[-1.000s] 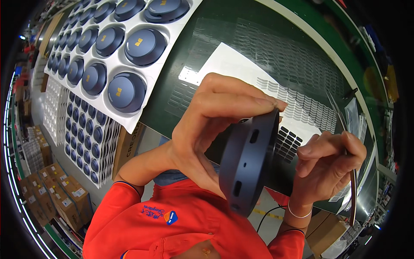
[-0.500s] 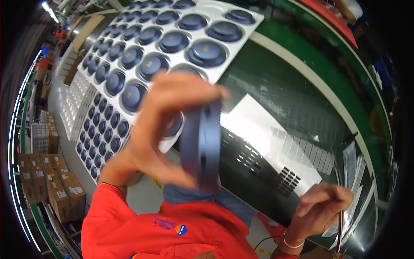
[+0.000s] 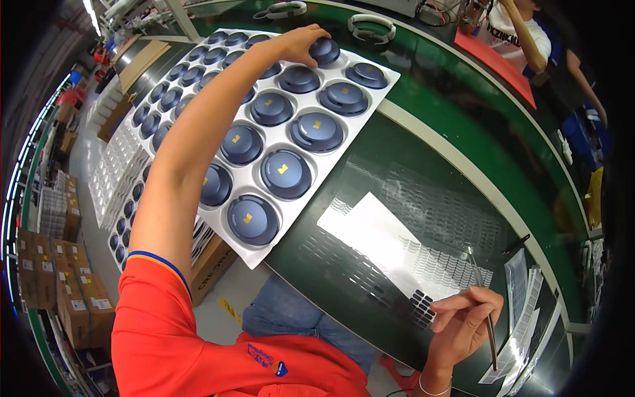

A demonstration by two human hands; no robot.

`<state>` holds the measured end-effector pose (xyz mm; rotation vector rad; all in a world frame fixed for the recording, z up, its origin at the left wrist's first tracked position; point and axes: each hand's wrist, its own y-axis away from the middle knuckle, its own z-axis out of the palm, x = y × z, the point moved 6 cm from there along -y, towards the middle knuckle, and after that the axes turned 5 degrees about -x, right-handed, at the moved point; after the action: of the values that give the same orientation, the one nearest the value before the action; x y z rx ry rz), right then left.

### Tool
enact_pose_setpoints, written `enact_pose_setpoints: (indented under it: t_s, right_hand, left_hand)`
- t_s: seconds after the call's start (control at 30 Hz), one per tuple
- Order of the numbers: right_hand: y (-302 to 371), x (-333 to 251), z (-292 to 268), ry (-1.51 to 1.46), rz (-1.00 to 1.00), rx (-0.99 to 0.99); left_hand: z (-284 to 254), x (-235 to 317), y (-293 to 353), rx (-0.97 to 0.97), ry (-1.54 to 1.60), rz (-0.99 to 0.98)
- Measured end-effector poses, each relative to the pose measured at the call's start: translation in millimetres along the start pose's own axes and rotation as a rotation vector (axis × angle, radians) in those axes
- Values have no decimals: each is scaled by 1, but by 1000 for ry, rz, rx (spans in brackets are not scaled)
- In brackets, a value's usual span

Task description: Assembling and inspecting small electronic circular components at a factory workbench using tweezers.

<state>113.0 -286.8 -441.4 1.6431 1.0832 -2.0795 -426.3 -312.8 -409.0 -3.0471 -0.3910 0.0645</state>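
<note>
My left arm stretches across the white moulded tray (image 3: 288,218), which holds several rows of round dark blue housings, each with a small gold mark. At the tray's far edge my left hand (image 3: 301,45) has its fingers curled round one round blue housing (image 3: 325,50), which sits at its pocket. Over the dark table at the right, my right hand (image 3: 465,324) is closed on slim metal tweezers (image 3: 490,331), tips pointing away from me. Beyond those tips lies a white sheet (image 3: 374,228) on clear film with rows of small dark oblong pieces (image 3: 421,301).
Strips and sheets (image 3: 522,317) lie at the table's right edge. Grey headphones (image 3: 372,30) rest on the green conveyor (image 3: 430,86) behind. Another person (image 3: 522,40) is at the far right beside a red mat (image 3: 493,63). Cardboard boxes (image 3: 79,291) and more trays (image 3: 119,165) stand left.
My left hand has carried a blue housing from in front of me to the tray's far edge. My right hand, with the tweezers, has shifted slightly left. My view has shifted too.
</note>
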Motion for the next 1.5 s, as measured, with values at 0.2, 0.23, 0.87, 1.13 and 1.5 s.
enact_pose_setpoints:
  t_s: [0.2, 0.23, 0.87, 1.13, 1.5]
  right_hand:
    - [6, -7, -1, 22, 51, -42]
    - [6, -5, 0, 13, 56, -50]
    - [8, 3, -2, -64, -38, -31]
    - [3, 5, -6, 75, 46, -26]
    - [-11, 26, -38, 18, 250, -216]
  left_hand:
    - [-1, -26, 17, -132, 224, -82]
    - [-12, -27, 30, -56, 158, -32]
    - [-32, 19, 340, -484, 86, -248]
    - [-21, 28, 328, -466, -2, -90]
    - [-54, -17, 378, 170, 765, -512]
